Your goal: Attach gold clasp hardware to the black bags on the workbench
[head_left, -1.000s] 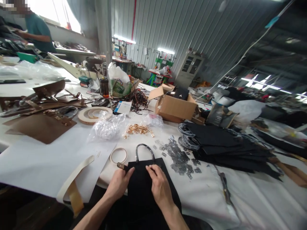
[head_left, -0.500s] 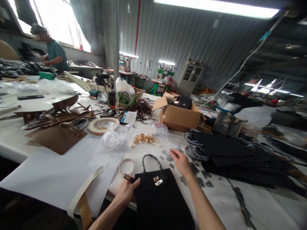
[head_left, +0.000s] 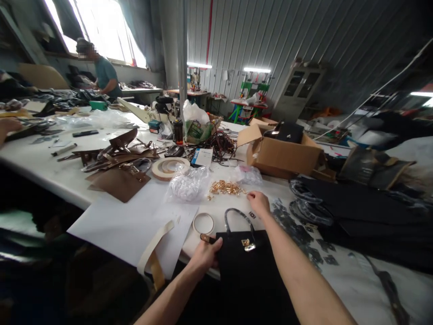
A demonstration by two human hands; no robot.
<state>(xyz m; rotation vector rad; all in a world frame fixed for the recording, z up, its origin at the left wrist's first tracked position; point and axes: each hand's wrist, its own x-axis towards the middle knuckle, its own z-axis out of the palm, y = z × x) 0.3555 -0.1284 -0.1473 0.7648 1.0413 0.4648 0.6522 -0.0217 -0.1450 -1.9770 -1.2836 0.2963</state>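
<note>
My left hand [head_left: 204, 253] is closed on the left edge of a black handbag panel [head_left: 252, 275], thumb on top. A short dark strap with a gold-coloured end [head_left: 207, 238] sticks out beside that thumb. The panel has a plastic-wrapped handle [head_left: 233, 212] and a gold-coloured clasp [head_left: 248, 245]. Beyond the handle, my right hand [head_left: 260, 204] pinches its fingertips together at the right end of a pile of small gold-coloured metal fittings [head_left: 225, 187]; what lies between them is too small to make out. A small dark square plate [head_left: 252, 215] lies just below that hand.
A tape roll [head_left: 203, 224] lies by my left hand, near a white sheet [head_left: 135, 225]. Brown leather pieces [head_left: 120, 183] lie left. Dark plates [head_left: 297, 230] and stacked black panels [head_left: 365, 216] lie right; a cardboard box [head_left: 286, 155] stands behind. Another person [head_left: 106, 74] works far left.
My right hand has moved from among the small plates to the edge of the gold-coloured fittings. My left hand keeps hold of the panel. The view has turned left.
</note>
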